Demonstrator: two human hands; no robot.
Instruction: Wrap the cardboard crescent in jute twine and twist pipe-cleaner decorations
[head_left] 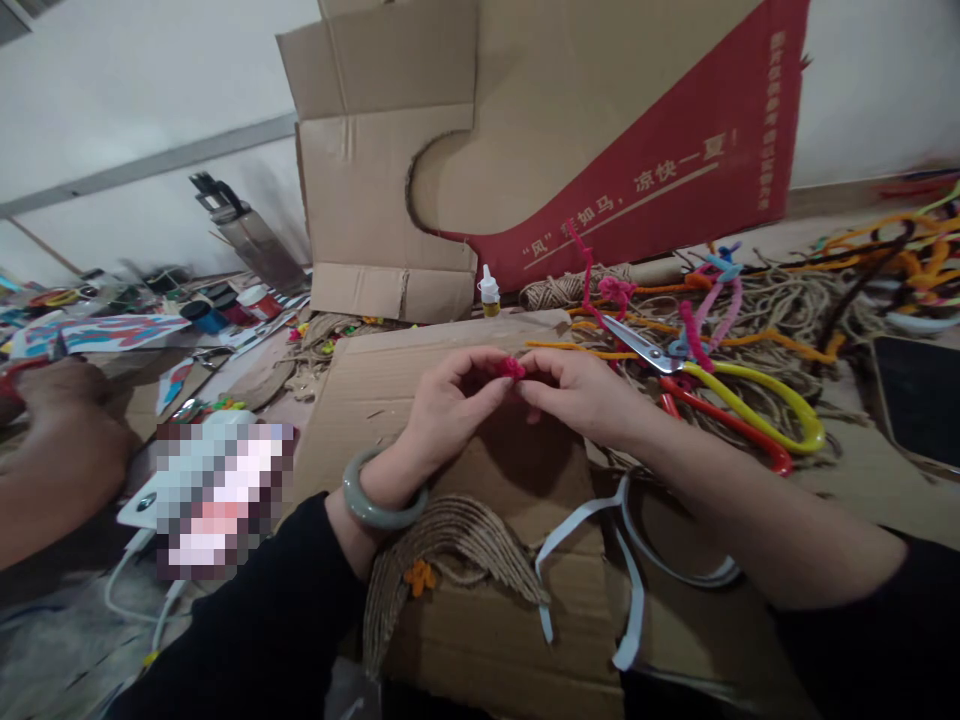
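Note:
Near the middle of the view, a small pink-red fuzzy piece (511, 368) is pinched between both hands. My left hand (463, 398), with a pale green bangle at the wrist, holds it from the left. My right hand (574, 392) has its thumb and fingers closed on its right side. Both hands are above a cardboard sheet (480, 660). Below them lies a curved band of brown twine (465, 530) with an orange fuzzy flower (420, 577) on it. White strips (634, 590) lie to the right of the twine.
Scissors (750, 405) with yellow and red handles lie on tangled cords at the right. A small glue bottle (489, 290) stands behind my hands, before upright cardboard (390, 200). At left are another person's hand (67, 430), a phone (232, 490) and paint jars (259, 302).

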